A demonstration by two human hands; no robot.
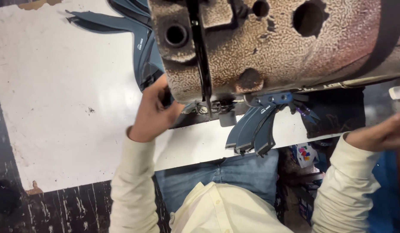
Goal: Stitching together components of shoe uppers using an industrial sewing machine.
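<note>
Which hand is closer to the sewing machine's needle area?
Left. The left hand rests right beside the needle area, on the dark blue pieces; the right hand lies far off at the frame's right edge.

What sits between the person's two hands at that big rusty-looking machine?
In the head view, between the left hand and right hand lie the machine's needle area and fanned dark blue cut pieces on the white table.

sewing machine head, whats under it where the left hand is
Under the worn, speckled sewing machine head, dark blue-grey cut fabric pieces fan out over the white table. The left hand reaches beneath; its fingertips and the needle area are covered by the machine.
</note>
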